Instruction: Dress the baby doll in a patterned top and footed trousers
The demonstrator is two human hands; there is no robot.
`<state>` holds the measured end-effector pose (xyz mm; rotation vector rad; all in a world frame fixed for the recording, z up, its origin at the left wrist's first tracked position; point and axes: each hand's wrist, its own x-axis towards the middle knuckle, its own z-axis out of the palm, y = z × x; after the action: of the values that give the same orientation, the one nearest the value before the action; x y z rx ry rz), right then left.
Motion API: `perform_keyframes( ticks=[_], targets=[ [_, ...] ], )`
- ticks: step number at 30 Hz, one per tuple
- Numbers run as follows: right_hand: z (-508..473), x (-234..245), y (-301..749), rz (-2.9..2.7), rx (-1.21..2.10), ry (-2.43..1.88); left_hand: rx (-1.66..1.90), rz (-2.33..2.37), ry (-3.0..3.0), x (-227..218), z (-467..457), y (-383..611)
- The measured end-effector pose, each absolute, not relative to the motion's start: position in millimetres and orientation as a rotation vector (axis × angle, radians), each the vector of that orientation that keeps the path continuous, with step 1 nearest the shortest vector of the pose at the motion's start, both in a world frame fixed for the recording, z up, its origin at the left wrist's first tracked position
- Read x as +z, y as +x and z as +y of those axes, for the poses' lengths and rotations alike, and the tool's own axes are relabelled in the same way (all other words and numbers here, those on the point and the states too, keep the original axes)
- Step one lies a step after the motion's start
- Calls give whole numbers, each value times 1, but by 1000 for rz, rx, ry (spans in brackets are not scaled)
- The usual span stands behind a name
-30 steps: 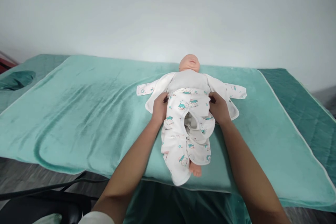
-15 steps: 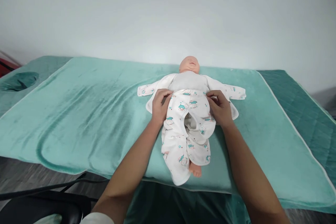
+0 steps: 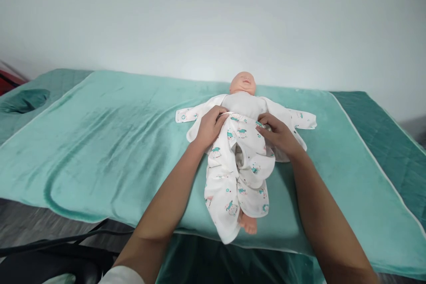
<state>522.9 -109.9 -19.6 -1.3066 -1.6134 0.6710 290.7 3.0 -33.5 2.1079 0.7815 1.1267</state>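
A baby doll (image 3: 242,83) lies on its back with its head toward the wall. It wears white printed pants (image 3: 221,182) with an open crotch. An open white jacket (image 3: 281,113) is on its arms and spreads out at both sides. My left hand (image 3: 213,125) pinches the pants' waistband at the doll's left-of-view side. At the opposite side, my right hand (image 3: 278,132) has its fingers closed on the waistband too. One bare foot sticks out of a pant leg; the other foot is hidden in the cloth.
A light green blanket (image 3: 100,142) covers the bed, wrinkled at left. Darker green quilted cover (image 3: 376,128) shows at right. A face hole (image 3: 25,100) is at the left end. A black chair (image 3: 56,262) stands at lower left, and a white wall (image 3: 199,17) rises behind.
My left hand has moved up and inward with the waistband. My right hand has shifted slightly, bunching the waistband on its side. The doll appears a little further right.
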Motion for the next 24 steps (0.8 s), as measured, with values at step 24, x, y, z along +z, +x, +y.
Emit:
perform_keyframes(
  ticks=[24],
  targets=[
    [-45,-34,533,-1516,220,-1487,909,755,2225,-21,70,321]
  ],
)
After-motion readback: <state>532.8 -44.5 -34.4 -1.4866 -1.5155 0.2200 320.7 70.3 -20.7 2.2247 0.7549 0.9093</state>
